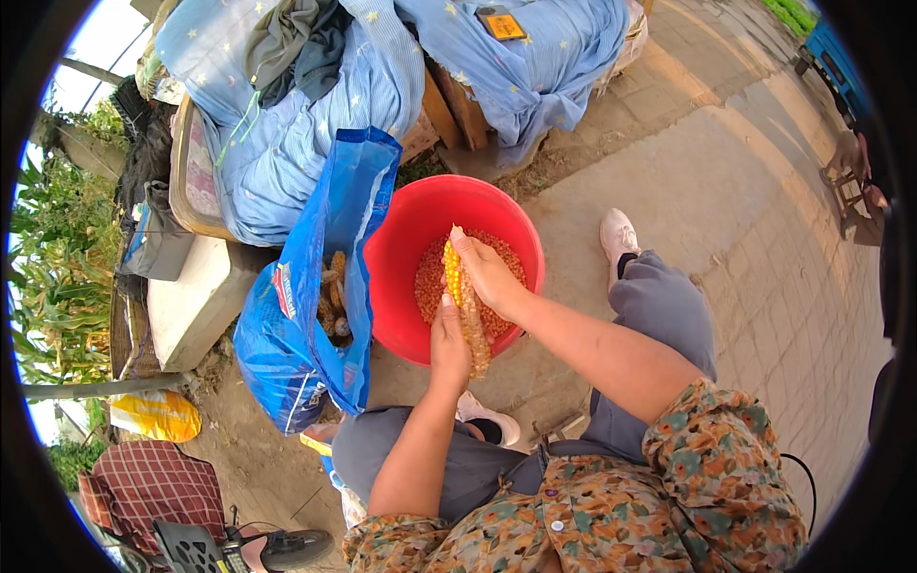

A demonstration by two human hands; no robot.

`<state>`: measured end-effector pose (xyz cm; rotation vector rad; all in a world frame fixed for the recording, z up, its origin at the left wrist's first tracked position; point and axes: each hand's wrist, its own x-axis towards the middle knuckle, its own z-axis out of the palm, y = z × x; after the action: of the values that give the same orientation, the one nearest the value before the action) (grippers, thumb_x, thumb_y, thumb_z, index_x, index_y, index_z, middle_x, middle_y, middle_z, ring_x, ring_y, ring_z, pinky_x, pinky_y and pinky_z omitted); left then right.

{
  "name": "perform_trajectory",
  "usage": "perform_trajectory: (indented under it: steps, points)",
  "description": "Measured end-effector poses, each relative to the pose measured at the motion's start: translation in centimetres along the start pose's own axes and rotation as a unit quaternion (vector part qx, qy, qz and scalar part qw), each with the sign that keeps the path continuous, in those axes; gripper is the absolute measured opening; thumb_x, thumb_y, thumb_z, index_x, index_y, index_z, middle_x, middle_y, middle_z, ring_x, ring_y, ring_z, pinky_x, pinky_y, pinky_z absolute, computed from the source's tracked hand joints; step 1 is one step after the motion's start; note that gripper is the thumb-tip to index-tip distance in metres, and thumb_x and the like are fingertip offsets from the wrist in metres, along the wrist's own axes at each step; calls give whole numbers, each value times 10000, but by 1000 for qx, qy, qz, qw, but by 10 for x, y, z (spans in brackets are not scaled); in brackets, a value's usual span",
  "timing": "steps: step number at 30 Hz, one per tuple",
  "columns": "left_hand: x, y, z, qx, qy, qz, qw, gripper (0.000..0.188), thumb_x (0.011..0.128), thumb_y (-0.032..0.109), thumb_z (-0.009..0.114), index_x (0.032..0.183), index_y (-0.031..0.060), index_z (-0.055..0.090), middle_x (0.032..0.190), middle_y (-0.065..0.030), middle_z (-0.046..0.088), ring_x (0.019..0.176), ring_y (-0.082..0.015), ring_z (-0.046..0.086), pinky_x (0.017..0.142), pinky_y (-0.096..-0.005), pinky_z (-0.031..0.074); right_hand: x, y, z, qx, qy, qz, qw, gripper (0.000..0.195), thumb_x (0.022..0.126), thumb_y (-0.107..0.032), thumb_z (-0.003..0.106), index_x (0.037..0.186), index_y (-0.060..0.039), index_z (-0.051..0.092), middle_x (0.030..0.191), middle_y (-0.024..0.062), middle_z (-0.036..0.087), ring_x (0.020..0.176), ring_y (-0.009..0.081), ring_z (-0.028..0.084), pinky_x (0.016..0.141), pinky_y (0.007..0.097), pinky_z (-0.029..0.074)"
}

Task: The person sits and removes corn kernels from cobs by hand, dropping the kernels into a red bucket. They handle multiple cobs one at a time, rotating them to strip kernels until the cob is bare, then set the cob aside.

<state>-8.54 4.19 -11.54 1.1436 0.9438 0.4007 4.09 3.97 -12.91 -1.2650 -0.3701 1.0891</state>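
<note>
Both my hands grip one dried corn cob [471, 315], tilted over a red plastic bucket [397, 243]. Yellow kernels still cover its upper left side, while the lower right side is stripped bare. My left hand [451, 347] wraps the lower part, its thumb pointing up along the cob. My right hand [491, 276] holds the upper end, thumb near the tip. Loose corn kernels [428, 279] cover the bottom of the bucket. Left of it stands a blue woven plastic bag [286, 344], its mouth gaping, with several corn cobs [333, 286] inside.
Behind the bucket, a light blue star-patterned cloth [308, 165] drapes over furniture, with a dark garment [294, 50] and a phone-like device [500, 23] on top. A white block [197, 301] and a yellow sack [157, 415] lie left. A wheeled vehicle [286, 548] stands lower left.
</note>
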Motion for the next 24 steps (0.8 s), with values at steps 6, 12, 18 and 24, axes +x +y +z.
perform_trajectory:
  steps: [6,12,18,24]
  points:
    - [-4,3,-5,-86,-29,-85,992,526,993,508,299,1075,32,508,753,-93,585,556,-178,576,462,-281,465,-4,6,-1,5,0,-38,999,474,1002,-447,348,1053,-21,548,864,67,591,780,146,570,742,302,468]
    - [-7,13,-5,-99,-13,-90,991,526,993,511,294,1047,36,512,750,-91,580,571,-179,577,483,-293,471,-8,-7,-5,96,-71,41,992,409,997,-352,340,1049,-16,568,946,108,627,865,168,584,811,309,458]
    - [-2,4,-6,-31,-7,-45,998,541,988,525,298,1029,35,522,747,-90,579,572,-172,581,485,-284,473,-6,-19,1,79,-48,47,995,420,984,-351,333,1027,-12,578,931,108,631,850,180,593,810,333,464]
    - [-4,12,-6,-30,-5,-50,998,527,993,508,303,1054,33,523,748,-82,574,569,-163,577,483,-276,466,-5,-9,-4,110,-52,32,992,422,992,-354,341,1041,-6,574,908,103,623,838,181,598,788,323,472]
